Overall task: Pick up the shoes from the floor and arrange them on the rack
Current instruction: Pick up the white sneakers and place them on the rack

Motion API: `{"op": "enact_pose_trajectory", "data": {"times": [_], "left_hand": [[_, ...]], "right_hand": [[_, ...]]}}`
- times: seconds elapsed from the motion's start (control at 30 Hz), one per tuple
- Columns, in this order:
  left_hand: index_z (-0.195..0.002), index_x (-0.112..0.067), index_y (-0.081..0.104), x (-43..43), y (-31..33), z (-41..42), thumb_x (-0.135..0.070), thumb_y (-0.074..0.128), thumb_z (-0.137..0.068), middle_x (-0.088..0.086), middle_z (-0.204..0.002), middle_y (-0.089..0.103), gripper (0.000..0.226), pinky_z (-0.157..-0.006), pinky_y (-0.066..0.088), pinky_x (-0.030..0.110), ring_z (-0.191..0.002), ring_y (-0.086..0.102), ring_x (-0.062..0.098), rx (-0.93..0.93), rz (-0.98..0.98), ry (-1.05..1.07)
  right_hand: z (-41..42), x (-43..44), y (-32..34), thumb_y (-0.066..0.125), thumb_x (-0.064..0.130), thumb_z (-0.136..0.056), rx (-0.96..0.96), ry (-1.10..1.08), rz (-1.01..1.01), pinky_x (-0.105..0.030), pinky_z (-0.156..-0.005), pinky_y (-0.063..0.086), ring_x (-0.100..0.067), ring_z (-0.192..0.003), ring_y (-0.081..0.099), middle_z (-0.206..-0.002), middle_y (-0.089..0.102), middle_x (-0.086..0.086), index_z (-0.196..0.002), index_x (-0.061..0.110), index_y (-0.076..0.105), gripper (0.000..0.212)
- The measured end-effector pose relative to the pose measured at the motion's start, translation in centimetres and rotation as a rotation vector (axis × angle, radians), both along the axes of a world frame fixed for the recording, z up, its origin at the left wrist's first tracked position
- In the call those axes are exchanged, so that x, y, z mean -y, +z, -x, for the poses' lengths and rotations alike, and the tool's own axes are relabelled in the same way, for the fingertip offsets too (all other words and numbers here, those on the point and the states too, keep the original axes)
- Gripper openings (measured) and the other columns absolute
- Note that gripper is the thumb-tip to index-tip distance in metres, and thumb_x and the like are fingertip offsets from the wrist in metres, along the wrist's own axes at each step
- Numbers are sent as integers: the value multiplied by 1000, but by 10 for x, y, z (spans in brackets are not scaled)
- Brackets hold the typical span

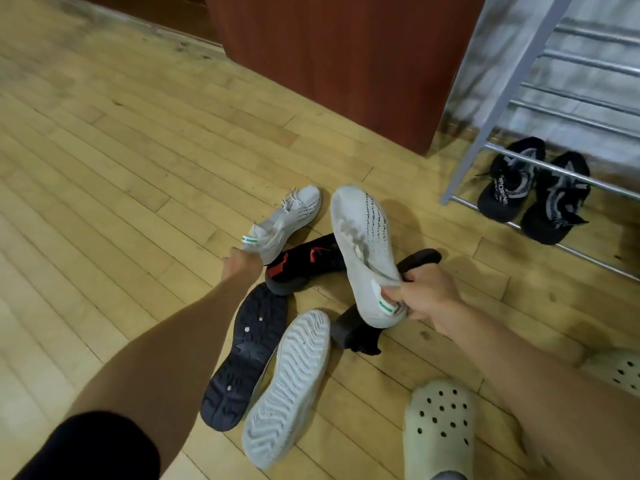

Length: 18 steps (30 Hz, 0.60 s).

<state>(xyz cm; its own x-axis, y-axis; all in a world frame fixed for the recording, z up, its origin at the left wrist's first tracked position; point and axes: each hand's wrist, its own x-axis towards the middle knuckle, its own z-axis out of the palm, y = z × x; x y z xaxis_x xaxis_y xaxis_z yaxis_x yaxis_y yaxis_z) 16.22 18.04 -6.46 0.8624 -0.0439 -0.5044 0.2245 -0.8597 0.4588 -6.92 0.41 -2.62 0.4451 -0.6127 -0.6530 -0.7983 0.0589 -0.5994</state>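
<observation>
Nearest, a cream clog [440,427] stands at right, with a white-soled shoe [287,386] and a dark-soled shoe [246,355] lying upturned on the floor [104,168]. Beyond, the right hand [426,299] clenches the heel of the right white sneaker [363,237], tilted up; the left hand [242,263] grasps the heel of the left white sneaker [291,216]. Far right, the rack [498,109] holds a black pair [505,181] on its lowest bars

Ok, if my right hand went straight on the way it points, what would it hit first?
Likely the black shoe with red marks: your right hand, gripping the sole-up white sneaker by its heel, points left toward it. Depth is unclear; it might pass above.
</observation>
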Motion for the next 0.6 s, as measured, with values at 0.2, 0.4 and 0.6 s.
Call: {"op": "enact_pose_trajectory", "data": {"times": [0.2,0.4,0.6], "left_hand": [[-123,-6,55,25,-17,-23,-26,52,-95,10,-110,63,35,-48,49,29,-89,63,26,-257,500,523],[-111,-8,62,36,-21,-18,-27,67,-85,8,-100,64,33,-48,46,27,-82,65,22,-212,502,590],[-94,-2,59,31,11,-6,-29,74,-77,9,-73,60,35,-43,47,25,-57,57,20,-135,425,431]], "right_hand": [[2,28,-12,81,26,-74,-58,6,32,-39,-78,59,-25,-88,69,-96,73,-8,-102,9,71,34],[10,36,-12,79,25,-76,-19,-28,12,-37,-78,59,-24,-90,68,-100,73,-7,-108,11,71,37],[16,33,-6,81,26,-72,-21,-56,12,-36,-74,59,-23,-83,69,-91,72,-7,-96,9,72,30]]}}
